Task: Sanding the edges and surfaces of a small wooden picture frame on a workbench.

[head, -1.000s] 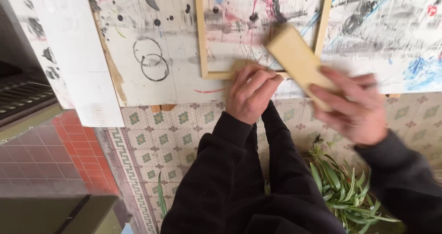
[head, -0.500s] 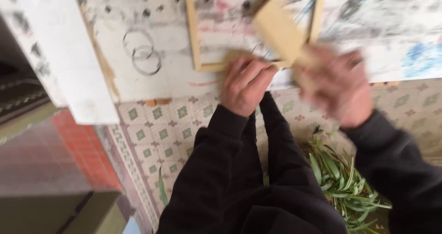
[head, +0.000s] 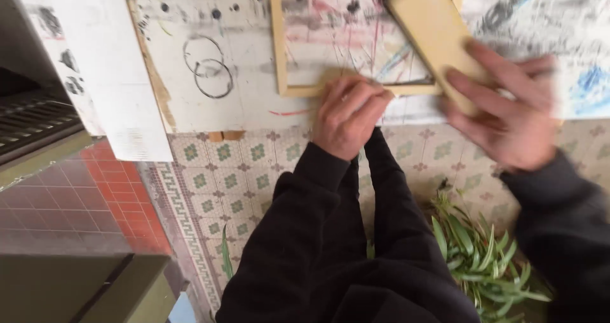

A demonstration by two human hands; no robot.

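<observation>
hands: left hand (head: 346,116) pinning thin wooden frame (head: 277,43); right hand (head: 508,116) gripping flat wooden block (head: 432,27).

Soft, even daylight, faint shadows; the right hand (head: 508,116) is motion-blurred.

— What is held by the hands?

— A wood block (head: 434,35) is gripped by the right hand (head: 508,116), tilted over the frame's right corner. The frame (head: 298,90) is pressed at its lower edge by the left hand (head: 346,116).

— And around them?

— A paint-marked white desk (head: 222,49) is seen beneath the frame, patterned floor tiles (head: 235,170) below its edge, and a green plant (head: 483,259) near the right sleeve.
</observation>
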